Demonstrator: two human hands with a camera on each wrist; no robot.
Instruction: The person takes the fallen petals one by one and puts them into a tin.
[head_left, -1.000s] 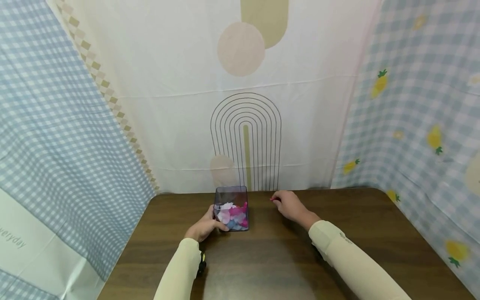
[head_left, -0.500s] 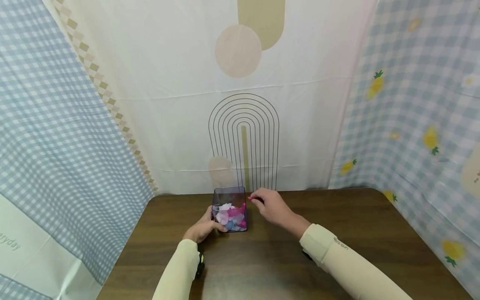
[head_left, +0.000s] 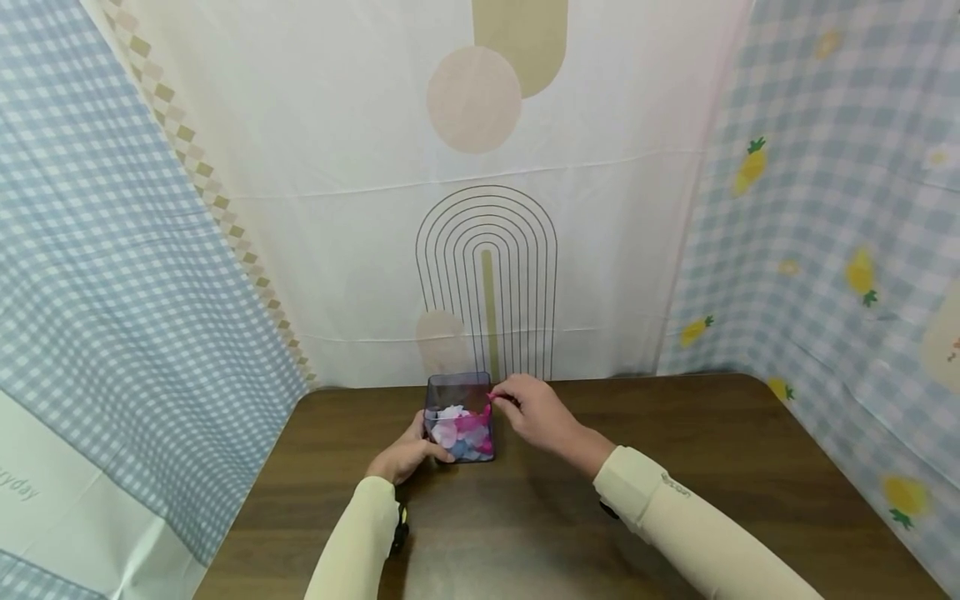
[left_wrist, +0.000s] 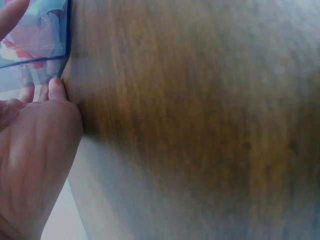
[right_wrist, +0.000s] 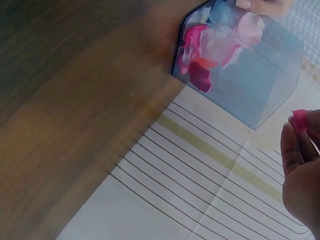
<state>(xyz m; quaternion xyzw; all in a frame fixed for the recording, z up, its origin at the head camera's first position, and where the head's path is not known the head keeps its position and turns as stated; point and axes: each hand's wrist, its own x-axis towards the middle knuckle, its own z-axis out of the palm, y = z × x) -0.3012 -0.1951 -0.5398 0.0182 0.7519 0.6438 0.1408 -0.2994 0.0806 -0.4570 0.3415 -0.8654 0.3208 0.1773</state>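
A clear, bluish plastic box (head_left: 459, 392) stands on the table, partly filled with petals (head_left: 463, 432) in pink, white, pale blue and magenta. My left hand (head_left: 405, 454) grips its left side, thumb across the front and the other fingers behind; in the left wrist view, fingers (left_wrist: 56, 90) show at the box's lower edge. Beside the box's upper right edge, my right hand (head_left: 538, 414) pinches a small magenta petal (right_wrist: 300, 120) between thumb and fingertips. In the right wrist view the petal is near the box's open end, apart from its wall.
The brown wooden table (head_left: 600, 517) runs back to a white hanging cloth (head_left: 360, 250) with printed arches. Blue checked cloth (head_left: 187, 275) hangs at the left, and another checked cloth (head_left: 810, 208) with pineapples at the right.
My right hand has moved left, carrying the magenta petal from the right of the box to beside its upper right edge. The left hand keeps its grip on the box.
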